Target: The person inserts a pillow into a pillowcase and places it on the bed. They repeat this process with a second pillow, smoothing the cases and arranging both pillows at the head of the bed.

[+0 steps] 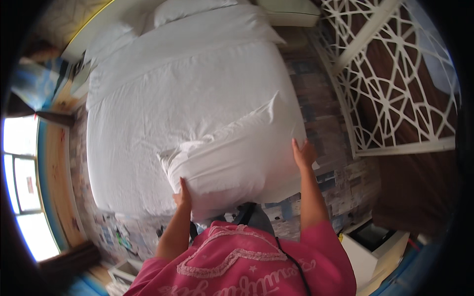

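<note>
A plump white pillow (227, 167) in a wrinkled pillowcase lies slantwise at the near edge of the bed, in front of my body. My left hand (182, 195) is closed on its lower left end, thumb on top and the other fingers hidden beneath. At the opposite end, my right hand (304, 154) grips the white cloth of the pillow's right side, with the thumb and one finger showing. That right part of the pillow is blurred. Beneath it the bed (133, 123) is spread with a white, slightly creased sheet.
Two more white pillows, one on the left (111, 39) and one on the right (192, 10), rest at the bed's far end. A white lattice screen (390, 93) stands to the right. A window (22, 167) is on the left, and a white cabinet (365, 251) is near right.
</note>
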`<state>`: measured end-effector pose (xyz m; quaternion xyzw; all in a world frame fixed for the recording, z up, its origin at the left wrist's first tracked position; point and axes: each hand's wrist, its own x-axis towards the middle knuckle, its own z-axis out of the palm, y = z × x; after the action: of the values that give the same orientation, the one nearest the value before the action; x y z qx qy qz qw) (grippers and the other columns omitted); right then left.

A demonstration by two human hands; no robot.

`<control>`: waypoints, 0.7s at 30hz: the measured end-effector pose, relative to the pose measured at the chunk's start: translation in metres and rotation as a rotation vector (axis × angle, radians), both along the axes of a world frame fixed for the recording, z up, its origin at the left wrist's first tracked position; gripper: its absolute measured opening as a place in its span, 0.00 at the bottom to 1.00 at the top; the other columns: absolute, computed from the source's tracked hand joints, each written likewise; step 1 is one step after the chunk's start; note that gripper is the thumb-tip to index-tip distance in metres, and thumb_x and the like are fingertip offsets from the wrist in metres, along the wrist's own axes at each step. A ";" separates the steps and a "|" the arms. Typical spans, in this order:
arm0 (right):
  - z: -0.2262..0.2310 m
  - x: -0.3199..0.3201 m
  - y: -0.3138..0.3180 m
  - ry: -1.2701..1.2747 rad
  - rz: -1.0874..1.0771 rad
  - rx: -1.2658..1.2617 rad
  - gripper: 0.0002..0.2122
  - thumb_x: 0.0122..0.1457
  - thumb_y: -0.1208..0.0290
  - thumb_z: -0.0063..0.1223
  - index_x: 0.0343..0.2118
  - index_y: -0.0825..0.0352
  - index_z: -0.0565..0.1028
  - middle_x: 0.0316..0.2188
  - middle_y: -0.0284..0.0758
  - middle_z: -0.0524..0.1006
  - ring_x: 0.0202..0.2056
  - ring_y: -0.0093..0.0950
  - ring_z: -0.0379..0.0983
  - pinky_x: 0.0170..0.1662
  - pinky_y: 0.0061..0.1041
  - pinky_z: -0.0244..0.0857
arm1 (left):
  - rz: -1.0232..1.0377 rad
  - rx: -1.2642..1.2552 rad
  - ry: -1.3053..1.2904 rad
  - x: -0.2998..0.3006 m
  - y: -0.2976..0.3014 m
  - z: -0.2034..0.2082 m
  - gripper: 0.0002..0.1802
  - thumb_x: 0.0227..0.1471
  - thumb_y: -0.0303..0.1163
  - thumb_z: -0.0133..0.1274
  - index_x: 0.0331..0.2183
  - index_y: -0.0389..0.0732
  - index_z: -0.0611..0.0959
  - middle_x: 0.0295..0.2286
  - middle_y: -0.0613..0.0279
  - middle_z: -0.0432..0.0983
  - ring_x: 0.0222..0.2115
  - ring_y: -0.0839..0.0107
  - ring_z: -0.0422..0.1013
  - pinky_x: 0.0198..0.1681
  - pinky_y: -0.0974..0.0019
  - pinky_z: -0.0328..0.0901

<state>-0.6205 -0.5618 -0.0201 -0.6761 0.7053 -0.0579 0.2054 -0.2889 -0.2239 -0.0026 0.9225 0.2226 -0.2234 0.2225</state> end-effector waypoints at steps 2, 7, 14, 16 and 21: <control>-0.004 0.007 -0.011 0.011 -0.070 0.277 0.36 0.56 0.36 0.42 0.51 0.70 0.71 0.49 0.49 0.73 0.54 0.45 0.66 0.56 0.41 0.58 | -0.070 -0.023 0.080 0.013 0.022 -0.021 0.66 0.34 0.79 0.49 0.51 0.21 0.69 0.49 0.30 0.68 0.52 0.42 0.65 0.55 0.55 0.59; -0.033 0.014 -0.008 -0.311 -0.149 0.198 0.37 0.56 0.35 0.41 0.43 0.74 0.76 0.40 0.51 0.78 0.45 0.48 0.73 0.48 0.38 0.64 | -0.133 -0.273 -0.180 0.006 0.011 -0.018 0.44 0.51 0.64 0.49 0.39 0.23 0.79 0.28 0.43 0.77 0.32 0.54 0.73 0.35 0.57 0.65; 0.090 -0.025 0.016 -0.236 -0.160 0.101 0.27 0.57 0.50 0.55 0.46 0.74 0.70 0.41 0.46 0.74 0.42 0.39 0.71 0.44 0.35 0.64 | -0.108 -0.506 -0.445 0.043 0.022 0.054 0.25 0.53 0.45 0.58 0.41 0.30 0.77 0.30 0.55 0.74 0.30 0.67 0.68 0.34 0.63 0.63; 0.090 -0.019 0.031 0.023 0.000 -0.065 0.29 0.55 0.52 0.57 0.51 0.71 0.67 0.50 0.47 0.70 0.50 0.41 0.67 0.51 0.38 0.60 | -0.281 -0.044 -0.477 0.047 0.023 0.047 0.28 0.52 0.43 0.59 0.48 0.32 0.74 0.43 0.46 0.73 0.41 0.58 0.69 0.45 0.59 0.63; 0.064 0.073 0.077 0.149 0.568 -0.376 0.31 0.51 0.52 0.59 0.57 0.58 0.66 0.62 0.42 0.58 0.64 0.50 0.46 0.61 0.61 0.37 | -1.073 -0.091 -0.579 -0.020 -0.051 0.028 0.40 0.48 0.49 0.59 0.60 0.55 0.65 0.63 0.50 0.48 0.64 0.41 0.40 0.62 0.36 0.38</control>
<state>-0.5473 -0.4852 0.0443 -0.8738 0.4789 -0.0778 0.0330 -0.3090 -0.2749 0.0257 0.9188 -0.3523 -0.0540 0.1697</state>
